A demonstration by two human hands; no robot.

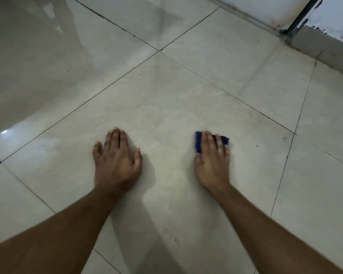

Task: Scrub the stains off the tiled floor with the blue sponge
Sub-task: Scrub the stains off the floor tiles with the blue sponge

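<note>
Pressing down from above, the right hand point(211, 158) holds the blue sponge point(199, 142) flat on the tiled floor point(166, 91), fingers laid over it, its corners showing past the fingertips. The left hand point(117, 155) rests flat and spread on the tile well to the side, holding nothing. Scrubbing appears underway; next it likely needs firm strokes toward the dark specks point(257, 146) beyond the sponge.

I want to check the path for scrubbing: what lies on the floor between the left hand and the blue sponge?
In the head view, only bare tile lies between the left hand and the blue sponge.
</note>
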